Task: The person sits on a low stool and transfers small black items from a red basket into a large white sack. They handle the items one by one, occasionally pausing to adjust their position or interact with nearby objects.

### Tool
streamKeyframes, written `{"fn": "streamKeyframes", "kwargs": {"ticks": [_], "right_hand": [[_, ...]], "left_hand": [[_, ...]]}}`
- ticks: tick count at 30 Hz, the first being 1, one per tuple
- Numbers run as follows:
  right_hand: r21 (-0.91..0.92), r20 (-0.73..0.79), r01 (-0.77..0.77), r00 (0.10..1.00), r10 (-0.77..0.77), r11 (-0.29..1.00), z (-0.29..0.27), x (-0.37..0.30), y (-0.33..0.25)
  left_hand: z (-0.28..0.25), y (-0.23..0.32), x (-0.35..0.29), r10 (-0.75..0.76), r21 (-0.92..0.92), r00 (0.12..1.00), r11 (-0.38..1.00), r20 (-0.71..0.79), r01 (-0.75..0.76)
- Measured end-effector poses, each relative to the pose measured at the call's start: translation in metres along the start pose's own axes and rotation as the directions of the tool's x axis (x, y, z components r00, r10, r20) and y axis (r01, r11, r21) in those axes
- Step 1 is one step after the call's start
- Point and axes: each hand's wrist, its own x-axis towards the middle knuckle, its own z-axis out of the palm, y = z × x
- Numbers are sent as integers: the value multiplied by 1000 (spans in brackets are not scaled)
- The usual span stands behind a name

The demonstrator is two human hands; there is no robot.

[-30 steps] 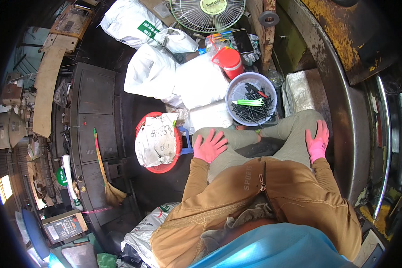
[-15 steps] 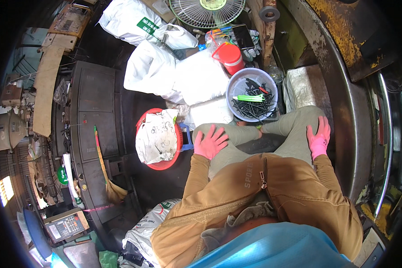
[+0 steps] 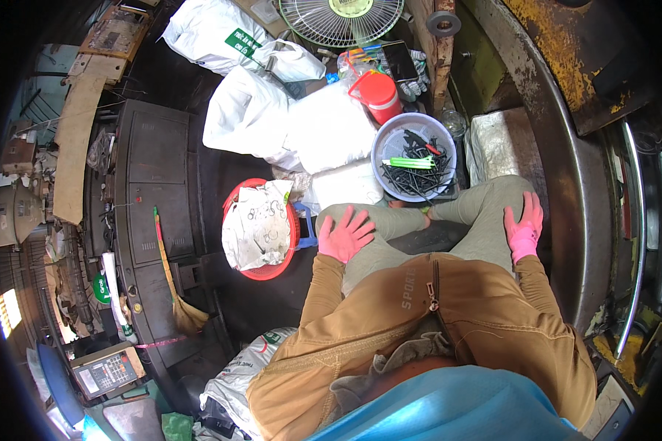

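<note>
Both my hands wear pink gloves and rest on my knees, holding nothing. My left hand (image 3: 347, 234) lies on the left knee with its fingers spread. On the right knee, my right hand (image 3: 524, 226) lies with its fingers stretched out. In front of my crossed legs stands a pale lavender round basin (image 3: 377, 158) with many thin black pieces (image 3: 417, 180) in it. A bright green tool (image 3: 410, 162) lies across these pieces, and a small red-handled item (image 3: 433, 149) sits near it. Beside my left knee is a red basket (image 3: 296, 229) covered by a white sack (image 3: 256, 228).
White sacks (image 3: 324, 121) are piled ahead, with a red lidded jug (image 3: 379, 95) and a phone (image 3: 399, 60) by them. A fan (image 3: 342, 18) stands beyond. A dark metal cabinet (image 3: 158, 154) with a broom (image 3: 187, 316) is at left; a heavy metal frame (image 3: 572, 184) curves along the right.
</note>
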Motion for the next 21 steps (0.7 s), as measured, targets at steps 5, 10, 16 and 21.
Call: {"fn": "streamKeyframes", "kwargs": {"ticks": [5,10,16,21], "right_hand": [[3,3,-8,1000,8,1000,0,0,0],[0,-1,3,1000,-3,1000,-2,-1,-2],[8,-7,14,1000,-14,1000,-2,0,-1],[1,4,6,1000,-6,1000,-3,-1,-2]], "left_hand": [[1,0,0,0,-1,1000,1000,-3,0],[0,0,0,0,-8,1000,1000,9,0],[0,1,0,-6,-13,1000,1000,2,6],[1,1,-1,-8,-12,1000,1000,5,8]]}}
